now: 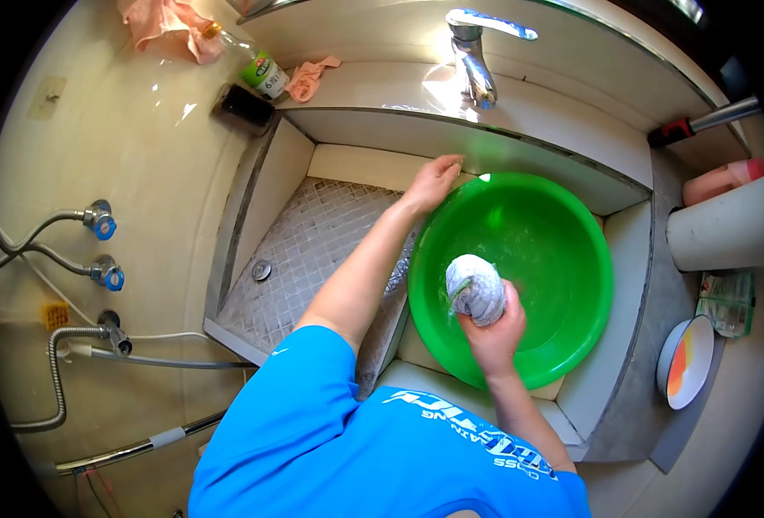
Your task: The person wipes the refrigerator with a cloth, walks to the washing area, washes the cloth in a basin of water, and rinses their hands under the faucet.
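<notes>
A wadded grey-white cloth (475, 289) is in my right hand (496, 335), fingers closed around its lower side. It is held over the green basin (602, 276), which has some water in it. My left hand (435, 183) is just outside the basin's back left rim, partly blurred. Its fingers point to the right, slightly apart, and nothing shows in them. I cannot tell whether it touches the rim. Behind the basin stands a chrome faucet (471, 65).
The basin sits in a tiled sink (628, 259) beside a textured washboard slope (313, 229) with a drain. A bottle (261, 71), dark block (244, 109) and pink cloth (311, 79) are at the back left. A bowl (686, 363) and white container (719, 231) stand right.
</notes>
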Tool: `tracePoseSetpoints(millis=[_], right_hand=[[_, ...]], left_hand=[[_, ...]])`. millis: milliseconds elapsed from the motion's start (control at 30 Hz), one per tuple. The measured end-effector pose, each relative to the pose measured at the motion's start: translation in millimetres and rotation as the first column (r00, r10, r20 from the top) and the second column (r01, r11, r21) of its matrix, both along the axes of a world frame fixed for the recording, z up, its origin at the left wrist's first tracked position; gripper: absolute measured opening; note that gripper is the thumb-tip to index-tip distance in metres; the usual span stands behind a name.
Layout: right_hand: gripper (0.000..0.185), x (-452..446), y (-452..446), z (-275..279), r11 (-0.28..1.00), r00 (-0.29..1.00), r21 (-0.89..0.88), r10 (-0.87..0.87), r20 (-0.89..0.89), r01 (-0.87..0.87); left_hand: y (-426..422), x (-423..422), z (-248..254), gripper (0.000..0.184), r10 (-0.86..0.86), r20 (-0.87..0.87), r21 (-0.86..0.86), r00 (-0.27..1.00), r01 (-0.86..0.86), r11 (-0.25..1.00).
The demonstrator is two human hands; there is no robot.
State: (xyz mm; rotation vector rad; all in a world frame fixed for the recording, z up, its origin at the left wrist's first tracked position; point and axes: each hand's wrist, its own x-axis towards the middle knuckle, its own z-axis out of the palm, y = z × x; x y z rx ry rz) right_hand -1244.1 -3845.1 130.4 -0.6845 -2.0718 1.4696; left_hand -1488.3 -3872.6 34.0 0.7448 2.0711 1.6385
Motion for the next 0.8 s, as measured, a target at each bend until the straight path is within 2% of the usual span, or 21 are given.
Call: tracePoseSetpoints(millis=[67, 133, 267, 433, 500, 533, 600, 633, 767, 800], right_hand=[[0.040, 1.6, -0.5, -1.5, 1.000, 1.000, 0.000, -0.006, 0.011, 0.006], [0.040, 1.8, 0.4, -5.0, 1.000, 1.000, -0.029, -0.005, 0.016, 0.005], [0.041, 1.0, 3.1, -0.1, 0.999, 1.000, -0.037, -0.019, 0.014, 0.019], [0.040, 1.2, 5.1, -1.7, 0.999, 1.000, -0.046, -0.028, -0.013, 0.027], [0.040, 1.4, 6.2, -3.4, 0.998, 0.999, -0.047, -0.032, 0.000, 0.032], [0.040, 1.2, 6.3, -3.8, 0.998, 0.999, -0.049, -0.031, 0.012, 0.032], [0.040, 0.7, 8.3, -3.3, 0.996, 1.000, -0.085, -0.022, 0.006, 0.022], [0.040, 0.7, 8.9, -3.3, 0.993, 1.000, -0.122, -0.010, -0.002, 0.010], [0.040, -0.3, 8.1, -7.6, 0.988, 0.999, -0.149, -0.039, -0.012, 0.036], [0.038, -0.1, 8.0, -6.0, 0.989, 1.000, -0.144, -0.030, 0.004, 0.030]], left_hand=[[0.1, -5.7, 2.1, 0.032, -0.026, -0.009, 0.011, 1.000, 0.026, 1.000], [-1.7, -8.7, 10.7, 0.032, -0.319, 0.217, -0.181, 0.923, 0.359, 0.916], [-4.5, -23.1, 9.2, 0.021, -0.258, 0.227, -0.319, 0.939, 0.322, 0.891], [-8.6, -26.4, 6.1, 0.020, -0.160, 0.252, -0.319, 0.954, 0.238, 0.917], [-13.7, -33.7, -7.5, 0.019, 0.013, 0.286, -0.279, 0.958, 0.070, 0.958], [-16.3, -35.5, -10.8, 0.019, 0.011, 0.287, -0.279, 0.958, 0.072, 0.958], [-22.3, -38.8, -13.6, 0.017, 0.292, 0.267, -0.267, 0.918, -0.220, 0.938], [-26.3, -43.1, -11.9, 0.018, 0.330, 0.274, -0.266, 0.903, -0.258, 0.929], [-31.2, -31.5, 8.6, 0.020, 0.387, 0.250, -0.203, 0.888, -0.342, 0.917], [-27.2, -20.9, 19.6, 0.021, 0.203, 0.254, -0.152, 0.946, -0.168, 0.974]])
